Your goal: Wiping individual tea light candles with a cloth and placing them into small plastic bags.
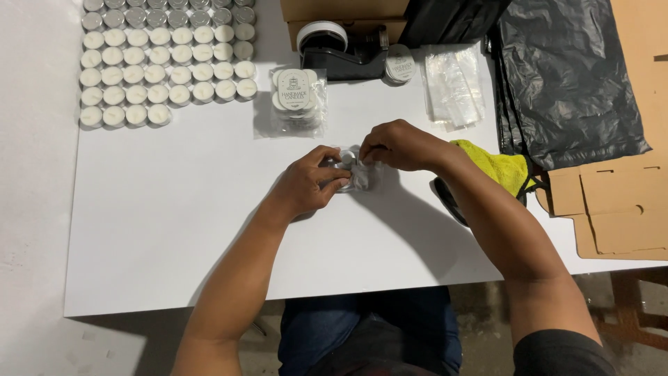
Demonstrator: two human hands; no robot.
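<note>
Both hands are working right at the middle of the white rectangular tabletop (174, 230), bunched together over a small clear plastic bag with silvery tealight candles inside (356, 174). The left hand (309, 184) is curled around the bag's left end, fingers wrapped over it, while the right hand (400, 145) comes in from the upper right and pinches the top of it with closed fingertips, so both have hold of the same little pack. It sits between the two hands, touching both, and I can't really tell which way its long axis runs since the fingers cover most of it. Just beyond the hands lies an already filled clear bag with a round label (298, 97), and behind that a black tape dispenser (344, 49) with a round label roll (400, 66) beside it. Far left corner has a big grid of white tealight candles in metal cups (163, 63). To the right there's a stack of empty clear sleeves (454, 83), a yellow cloth (502, 169), a black plastic bag (570, 83) and flat brown cardboard pieces (616, 209). The floor looks like pale concrete.
</note>
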